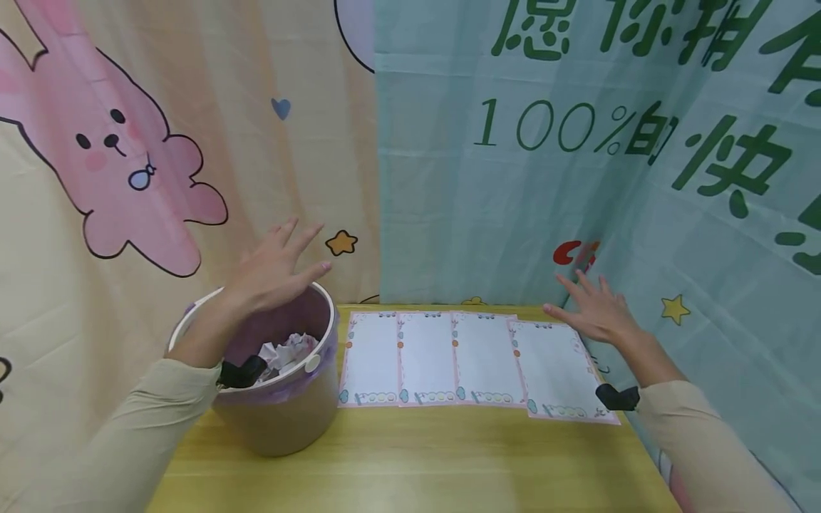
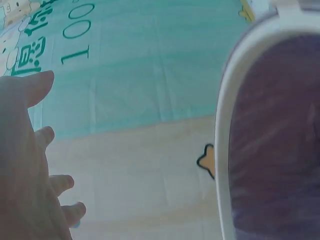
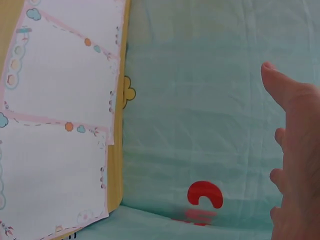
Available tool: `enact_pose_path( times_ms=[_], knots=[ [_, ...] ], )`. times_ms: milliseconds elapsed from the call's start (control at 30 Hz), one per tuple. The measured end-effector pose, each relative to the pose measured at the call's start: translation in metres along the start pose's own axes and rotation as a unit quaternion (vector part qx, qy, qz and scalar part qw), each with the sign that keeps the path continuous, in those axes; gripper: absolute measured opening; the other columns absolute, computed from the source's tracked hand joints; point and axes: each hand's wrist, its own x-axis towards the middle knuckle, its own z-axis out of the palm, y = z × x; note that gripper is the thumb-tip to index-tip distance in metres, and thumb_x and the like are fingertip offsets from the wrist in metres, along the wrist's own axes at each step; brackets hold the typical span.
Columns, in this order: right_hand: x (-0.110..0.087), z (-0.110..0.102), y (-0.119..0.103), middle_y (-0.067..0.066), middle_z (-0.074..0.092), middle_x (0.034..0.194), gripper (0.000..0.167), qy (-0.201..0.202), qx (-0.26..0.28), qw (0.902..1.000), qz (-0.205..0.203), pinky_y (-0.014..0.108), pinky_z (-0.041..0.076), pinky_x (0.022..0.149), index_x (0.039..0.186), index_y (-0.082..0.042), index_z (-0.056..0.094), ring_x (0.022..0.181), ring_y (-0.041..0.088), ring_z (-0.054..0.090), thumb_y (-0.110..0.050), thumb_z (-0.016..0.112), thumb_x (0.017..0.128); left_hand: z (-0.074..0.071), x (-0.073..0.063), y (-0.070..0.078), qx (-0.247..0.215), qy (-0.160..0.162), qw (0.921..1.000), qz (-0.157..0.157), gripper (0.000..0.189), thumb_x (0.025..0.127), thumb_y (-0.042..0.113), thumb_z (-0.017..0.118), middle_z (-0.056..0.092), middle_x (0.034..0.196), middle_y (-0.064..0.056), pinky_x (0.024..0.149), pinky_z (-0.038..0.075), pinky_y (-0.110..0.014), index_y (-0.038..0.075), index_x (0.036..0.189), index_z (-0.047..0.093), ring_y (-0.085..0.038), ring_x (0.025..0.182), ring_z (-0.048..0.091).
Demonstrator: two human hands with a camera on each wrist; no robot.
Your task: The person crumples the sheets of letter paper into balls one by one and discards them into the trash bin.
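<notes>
My left hand (image 1: 272, 271) is raised above the waste bin (image 1: 276, 420), fingers spread and holding nothing. Crumpled paper (image 1: 288, 353) lies inside the bin, which has a white rim and a purple liner. In the left wrist view the bin's rim (image 2: 223, 125) stands to the right, apart from the left hand (image 2: 30, 160). My right hand (image 1: 596, 310) hovers over the far corner of the rightmost sheet of paper (image 1: 564, 370), its fingers spread and holding nothing. The right wrist view shows this hand (image 3: 302, 155) well away from the sheets.
More decorated sheets (image 1: 372, 356) lie in a row on the wooden table (image 1: 449, 456), between the bin and the rightmost sheet. Printed curtains (image 1: 462, 214) hang close behind the table and along its right side. A black strap piece (image 1: 244, 372) sits at the left wrist.
</notes>
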Motion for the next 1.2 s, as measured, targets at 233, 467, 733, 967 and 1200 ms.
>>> enact_pose_path(
  times_ms=[233,467,733,967,1200],
  knots=[
    [-0.007,0.0,0.022,0.04,0.011,0.161,0.096,-0.002,0.007,0.9997,0.024,0.087,0.012,0.102,0.162,-0.001,0.022,0.139,0.072,0.005,-0.068,0.05,0.099,0.03,0.027,0.03,-0.025,-0.014,0.9989,0.037,0.079,0.102,0.066,0.047,0.01,0.17,-0.019,0.111,0.015,-0.079,0.031,0.167,0.02,-0.049,0.151,0.015],
    [-0.01,0.006,0.041,0.042,0.014,0.159,0.092,-0.001,0.039,0.9992,0.009,0.084,0.012,0.106,0.16,0.003,0.024,0.139,0.072,0.005,-0.06,0.054,0.101,0.058,0.051,0.064,-0.083,-0.028,0.9941,0.063,0.08,0.101,0.063,0.051,0.008,0.171,-0.015,0.112,0.025,-0.074,0.034,0.167,0.017,-0.046,0.151,0.018],
    [-0.015,0.018,0.07,0.043,0.018,0.157,0.09,0.001,0.078,0.9969,0.009,0.081,0.017,0.108,0.158,0.009,0.025,0.14,0.068,0.014,-0.049,0.063,0.1,0.101,0.075,0.113,-0.182,-0.035,0.9772,0.104,0.08,0.101,0.059,0.054,0.011,0.171,-0.011,0.114,0.028,-0.068,0.033,0.167,0.018,-0.04,0.152,0.022],
    [-0.018,0.04,0.084,0.042,0.021,0.157,0.091,-0.005,0.135,0.9902,0.036,0.078,0.022,0.109,0.158,0.009,0.022,0.141,0.061,0.021,-0.046,0.066,0.1,0.151,0.077,0.144,-0.235,-0.05,0.962,0.13,0.08,0.101,0.049,0.061,0.02,0.169,-0.013,0.117,0.026,-0.064,0.026,0.167,0.021,-0.035,0.153,0.021],
    [-0.023,0.059,0.094,0.041,0.022,0.157,0.09,-0.012,0.183,0.979,0.089,0.077,0.026,0.108,0.159,0.008,0.021,0.141,0.061,0.022,-0.05,0.061,0.102,0.21,0.067,0.155,-0.307,-0.061,0.9433,0.11,0.083,0.099,0.044,0.067,0.026,0.168,-0.005,0.12,0.027,-0.057,0.021,0.166,0.024,-0.027,0.153,0.022]
  ],
)
